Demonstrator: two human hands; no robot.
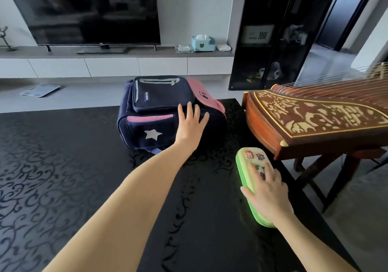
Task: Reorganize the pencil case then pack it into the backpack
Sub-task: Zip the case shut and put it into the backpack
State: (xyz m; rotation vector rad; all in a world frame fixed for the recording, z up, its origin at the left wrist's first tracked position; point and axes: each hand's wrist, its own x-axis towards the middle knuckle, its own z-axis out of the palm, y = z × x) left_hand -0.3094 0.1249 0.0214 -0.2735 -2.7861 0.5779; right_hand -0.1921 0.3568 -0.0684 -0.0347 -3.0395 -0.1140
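- The left arm reaches far forward across the black table (63,166), forearm nearly straight, and the left hand (190,124) lies palm down with its fingers spread.
- That hand is released, gripping nothing; its palm and fingers rest flat on the near right side of the backpack (159,112).
- The backpack is navy with pink trim and a silver star, lying on the far middle of the table; whether its zip is open cannot be told.
- The right arm comes in from the lower right, bent at the wrist.
- The right hand (265,190) rests on top of the green case (249,162), fingers loosely splayed over the lid, thumb on its left edge.
- The case is closed, lying flat near the table's right edge, just beside the zither (315,116), well apart from the backpack.
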